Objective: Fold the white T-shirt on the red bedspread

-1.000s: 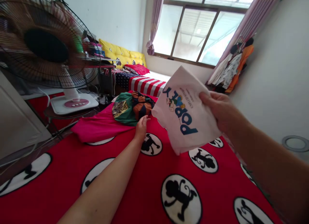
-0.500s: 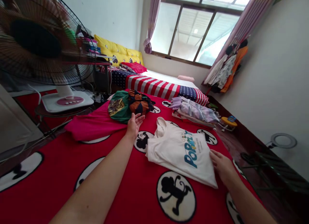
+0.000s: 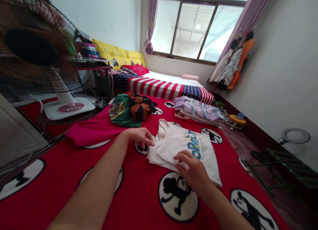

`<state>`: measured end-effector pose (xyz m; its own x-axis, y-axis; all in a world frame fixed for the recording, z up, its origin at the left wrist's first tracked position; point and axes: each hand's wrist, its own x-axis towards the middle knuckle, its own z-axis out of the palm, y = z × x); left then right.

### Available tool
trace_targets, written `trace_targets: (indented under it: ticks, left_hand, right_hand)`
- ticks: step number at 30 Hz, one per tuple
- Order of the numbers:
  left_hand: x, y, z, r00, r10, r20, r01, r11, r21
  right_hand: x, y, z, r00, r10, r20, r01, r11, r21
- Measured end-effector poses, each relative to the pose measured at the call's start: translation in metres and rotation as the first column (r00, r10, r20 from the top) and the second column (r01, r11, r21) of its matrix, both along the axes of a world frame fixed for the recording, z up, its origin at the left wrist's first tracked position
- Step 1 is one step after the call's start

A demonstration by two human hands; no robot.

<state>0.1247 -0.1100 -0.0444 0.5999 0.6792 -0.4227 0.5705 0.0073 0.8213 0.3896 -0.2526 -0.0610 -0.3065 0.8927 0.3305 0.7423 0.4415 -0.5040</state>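
A folded white T-shirt (image 3: 166,145) with blue "POPEYE"-style lettering lies on a red blanket (image 3: 139,197) patterned with black monkeys in white circles. My left hand (image 3: 140,137) hovers at the shirt's left edge, fingers bent and apart, holding nothing. Over the near side of the shirt is my right hand (image 3: 192,167), its fingers loosely spread and covering part of the print; whether the fingertips touch the cloth I cannot tell.
Beyond the left hand lie a pink garment (image 3: 91,130), a green garment (image 3: 121,111) and an orange and navy one (image 3: 140,106). Folded clothes (image 3: 198,111) are stacked at the back right. A running fan (image 3: 29,46) stands on the left, a stool (image 3: 237,120) on the right.
My right hand has left the shirt's right edge and moved left over its near part. My left hand has come closer and lower, its fingers now curled down toward the shirt.
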Motion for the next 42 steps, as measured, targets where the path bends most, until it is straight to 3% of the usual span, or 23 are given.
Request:
trace_targets:
  ticks: [4, 7, 9, 13, 17, 20, 25, 28, 30, 32, 34, 36, 38, 40, 42]
  left_hand:
    - [0.009, -0.005, 0.007, 0.98, -0.13, -0.149, 0.138, 0.989, 0.05]
    - [0.017, -0.008, 0.011, 0.966, -0.175, -0.189, 0.204, 0.968, 0.148]
    - [0.02, -0.01, 0.014, 0.98, -0.168, -0.107, 0.188, 0.957, 0.219]
    - [0.019, -0.011, 0.021, 0.965, -0.13, 0.229, 0.067, 0.963, 0.262]
    - [0.012, -0.011, 0.027, 0.928, -0.117, 0.354, 0.024, 0.966, 0.256]
    - [0.004, -0.012, 0.029, 0.951, -0.11, 0.289, 0.055, 0.98, 0.192]
    - [-0.009, -0.009, 0.027, 0.992, -0.07, 0.102, 0.058, 0.992, 0.116]
    - [-0.009, -0.01, 0.035, 0.998, -0.009, 0.054, -0.002, 0.978, 0.207]
    - [0.002, -0.016, 0.043, 0.991, 0.103, 0.084, -0.128, 0.908, 0.399]
    - [0.027, -0.028, 0.05, 0.958, 0.192, 0.215, -0.282, 0.775, 0.566]
    - [0.063, -0.041, 0.052, 0.92, 0.161, 0.356, -0.362, 0.692, 0.624]
    - [0.103, -0.051, 0.045, 0.933, 0.015, 0.358, -0.268, 0.693, 0.669]
    - [0.138, -0.052, 0.033, 0.974, -0.112, 0.197, -0.082, 0.638, 0.766]
    - [0.16, -0.042, 0.017, 0.99, -0.139, -0.006, 0.089, 0.599, 0.796]
    - [0.169, -0.028, -0.001, 0.981, -0.078, -0.177, 0.189, 0.59, 0.785]
  right_hand:
    - [-0.019, 0.007, -0.01, 0.985, -0.067, 0.16, 0.061, 0.997, 0.041]
    - [-0.017, 0.011, -0.015, 0.994, -0.057, 0.091, 0.049, 0.995, 0.086]
    - [-0.013, 0.011, -0.019, 0.999, -0.046, -0.029, 0.049, 0.993, 0.104]
    - [-0.008, 0.012, -0.021, 0.961, -0.027, -0.274, 0.069, 0.988, 0.142]
    - [-0.006, 0.012, -0.019, 0.937, 0.026, -0.348, 0.043, 0.981, 0.19]
    - [-0.007, 0.011, -0.019, 0.954, 0.047, -0.295, 0.014, 0.98, 0.2]
    - [-0.007, 0.007, -0.02, 0.997, 0.08, -0.006, -0.078, 0.981, 0.177]
    - [-0.008, 0.006, -0.02, 0.995, 0.065, 0.077, -0.077, 0.984, 0.161]
    - [-0.01, 0.005, -0.02, 0.993, 0.063, 0.097, -0.079, 0.982, 0.169]
    - [-0.012, 0.004, -0.021, 0.991, 0.068, 0.115, -0.088, 0.98, 0.179]
    - [-0.015, 0.004, -0.023, 0.989, 0.075, 0.131, -0.098, 0.979, 0.177]
    - [-0.018, 0.003, -0.024, 0.989, 0.072, 0.13, -0.095, 0.979, 0.179]
    - [-0.019, 0.003, -0.026, 0.991, 0.071, 0.117, -0.093, 0.977, 0.193]
    - [-0.02, 0.002, -0.028, 0.992, 0.073, 0.101, -0.093, 0.975, 0.203]
    - [-0.019, 0.0, -0.03, 0.994, 0.074, 0.085, -0.089, 0.978, 0.19]
